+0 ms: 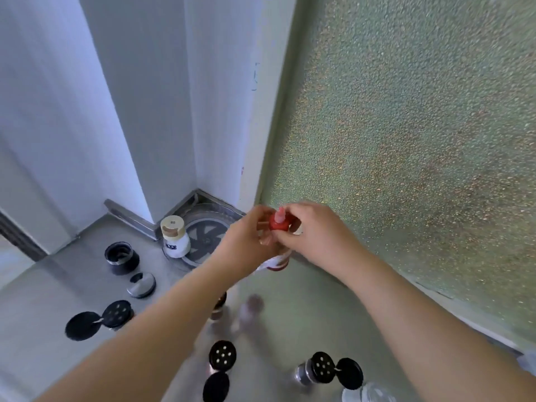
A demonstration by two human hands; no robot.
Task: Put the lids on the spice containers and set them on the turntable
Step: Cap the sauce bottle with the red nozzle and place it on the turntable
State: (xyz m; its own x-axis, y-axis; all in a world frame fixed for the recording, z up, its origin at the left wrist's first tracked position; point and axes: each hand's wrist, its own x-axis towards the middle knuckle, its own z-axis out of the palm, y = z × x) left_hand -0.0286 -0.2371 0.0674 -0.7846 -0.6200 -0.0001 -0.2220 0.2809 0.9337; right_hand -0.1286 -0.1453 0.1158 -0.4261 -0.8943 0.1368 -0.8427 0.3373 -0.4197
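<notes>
Both hands meet above the counter near the corner. My left hand (249,242) grips the body of a white and red bottle (277,262), and my right hand (313,233) pinches its red cap (279,223) with a pale nozzle tip. Behind them the round turntable (203,239) sits in the corner, carrying a white jar with a beige lid (175,236). Three shakers with black perforated tops and flipped-open lids stand at the left (116,314), front centre (222,356) and front right (322,368).
A black open jar (121,258) and a loose silver lid (141,285) lie left of the turntable. A dark jar (219,307) is half hidden under my left forearm. Frosted glass (406,140) rises at the right, white walls behind.
</notes>
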